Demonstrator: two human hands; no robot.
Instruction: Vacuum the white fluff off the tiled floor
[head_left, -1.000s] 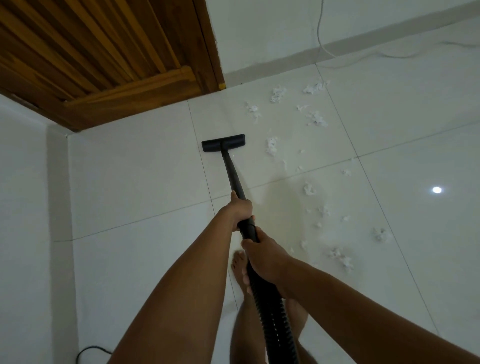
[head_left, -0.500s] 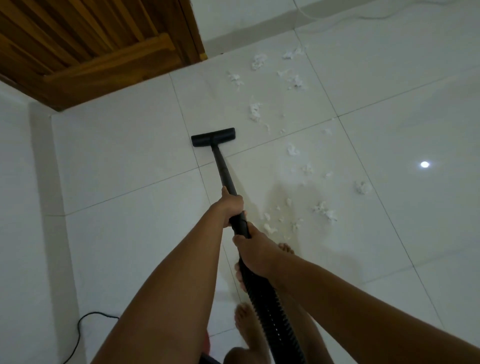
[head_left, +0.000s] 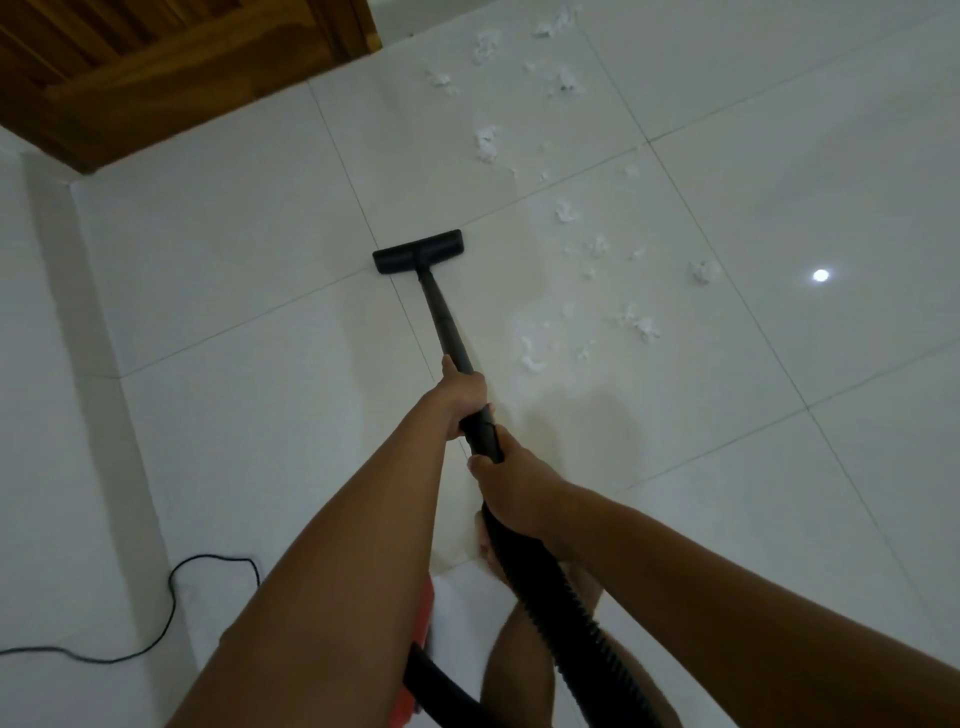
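This looks like a room in a home. The floor (head_left: 208, 270) is laid with large glossy white tiles that meet a plain white wall (head_left: 31, 415) on the left. At the far left is a slatted wooden door (head_left: 156, 67). A household vacuum cleaner (head_left: 441, 312) with a ribbed hose is here, a black cord (head_left: 171, 587) trails across the near left, and the person's leg (head_left: 519, 670) is bare. A round lamp reflection (head_left: 820, 275) shines on a tile at the right.

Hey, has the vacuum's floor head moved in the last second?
Yes. The floor head has been drawn back toward the person, away from the wooden door, and now sits at the grout-line crossing.
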